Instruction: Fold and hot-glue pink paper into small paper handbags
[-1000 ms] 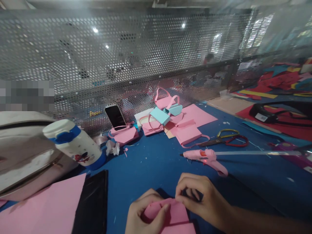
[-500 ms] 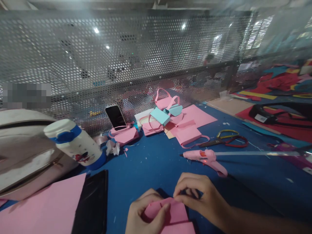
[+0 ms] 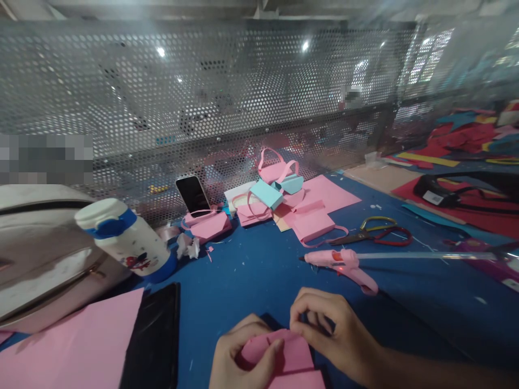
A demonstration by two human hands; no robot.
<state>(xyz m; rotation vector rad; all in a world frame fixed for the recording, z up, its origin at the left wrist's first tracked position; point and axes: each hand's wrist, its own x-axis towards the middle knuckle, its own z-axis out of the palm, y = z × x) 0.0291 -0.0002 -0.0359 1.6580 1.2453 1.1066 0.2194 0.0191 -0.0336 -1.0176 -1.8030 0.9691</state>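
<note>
A folded pink paper piece (image 3: 295, 351) with a curved flap is at the bottom middle, partly cut off by the lower edge of the view. My left hand (image 3: 241, 354) grips its left side, thumb pressed on the front and fingers behind. At its top right edge, my right hand (image 3: 330, 329) pinches the paper between thumb and forefinger. Beyond my right hand lies a pink glue gun (image 3: 338, 261) with a small red light and a clear glue stick sticking out behind. Scissors (image 3: 373, 233) with yellow and red handles rest beyond it.
Small pink and blue paper bags (image 3: 265, 193) cluster by the perforated metal screen (image 3: 243, 81). A phone (image 3: 192, 194) leans there. On the left are a bottle (image 3: 125, 237), a bag (image 3: 40, 243), pink paper (image 3: 77, 346) and a black tablet-like slab (image 3: 154, 335). Coloured paper (image 3: 458, 138) piles far right.
Both hands keep their hold on the pink paper. My right hand has shifted only very slightly; nothing else on the table has moved.
</note>
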